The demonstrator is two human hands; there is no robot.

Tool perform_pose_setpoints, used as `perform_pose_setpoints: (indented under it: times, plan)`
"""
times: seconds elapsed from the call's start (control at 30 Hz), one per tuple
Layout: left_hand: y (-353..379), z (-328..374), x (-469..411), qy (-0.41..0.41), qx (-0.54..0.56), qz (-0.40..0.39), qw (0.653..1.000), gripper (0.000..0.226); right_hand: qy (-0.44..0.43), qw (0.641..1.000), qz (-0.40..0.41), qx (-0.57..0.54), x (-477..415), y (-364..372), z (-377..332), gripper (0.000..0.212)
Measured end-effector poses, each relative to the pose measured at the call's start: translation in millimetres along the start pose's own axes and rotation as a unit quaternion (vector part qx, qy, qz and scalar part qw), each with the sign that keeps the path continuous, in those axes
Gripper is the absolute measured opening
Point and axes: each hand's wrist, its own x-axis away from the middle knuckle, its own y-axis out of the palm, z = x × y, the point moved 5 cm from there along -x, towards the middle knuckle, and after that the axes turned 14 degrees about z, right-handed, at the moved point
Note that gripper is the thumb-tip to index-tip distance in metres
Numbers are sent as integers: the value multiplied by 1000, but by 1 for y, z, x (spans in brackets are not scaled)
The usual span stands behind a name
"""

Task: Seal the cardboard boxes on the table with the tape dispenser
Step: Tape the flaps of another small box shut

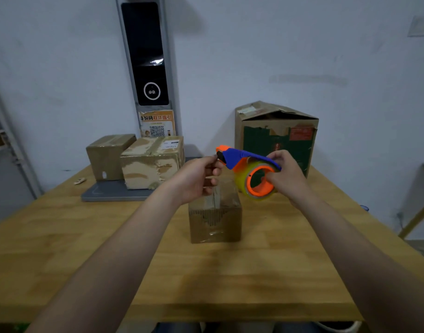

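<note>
Hovering over the small box [215,218], both hands [198,177] [287,176] hold the tape dispenser [247,164].

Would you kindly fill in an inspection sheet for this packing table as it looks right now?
Surface: wooden table.
Job's things: small box at the centre, flaps down; tape dispenser held above it; plain box and labelled box on a grey platform at the back left; large box at the back right, top buckled.
Clutter: small scrap left of the platform.
Grips: left hand pinches the dispenser's front end; right hand holds its handle and roll.
Cables: nothing seen.
Surroundings: white wall, tall black panel, QR notice below it.
</note>
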Motion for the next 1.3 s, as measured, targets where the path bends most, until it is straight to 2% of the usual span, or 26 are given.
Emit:
perform_pose_setpoints:
  times: [0.17, 0.27, 0.4, 0.6, 0.73, 0.9, 0.97, 1.07, 1.2, 1.3]
  plan:
    - [-14, 5, -1, 68, -94, 71, 991, 38, -23, 996, 76, -51, 8, 6, 4, 29]
    - [-25, 6, -1, 84, -148, 69, 983, 39, -92, 993, 50, -62, 18, 9, 7, 46]
    - [-36, -9, -2, 88, -219, 59, 970, 40, -175, 985, 8, -11, 18, 11, 12, 68]
    - [-36, -32, 2, 142, -284, 20, 948, 43, -256, 966, 10, 47, 19, 7, 26, 74]
    - [-56, -37, 1, 164, -292, 25, 942, 41, -231, 971, 25, 53, 19, -6, 51, 82]
    - [-86, -59, -7, 122, -317, 10, 941, 41, -233, 965, 57, 109, 15, -34, 87, 86]
    - [-84, -67, -9, 141, -346, 24, 927, 42, -251, 957, 62, 129, 18, -32, 89, 87]
    - [-88, -71, -13, 212, -385, 82, 895, 44, -286, 944, 82, 143, 20, -29, 85, 85]
    - [-106, -84, -22, 221, -395, 100, 886, 46, -306, 935, 94, 151, 18, -30, 87, 80]
    - [-112, -92, -30, 215, -373, 86, 898, 46, -304, 937, 92, 146, 22, -25, 97, 75]
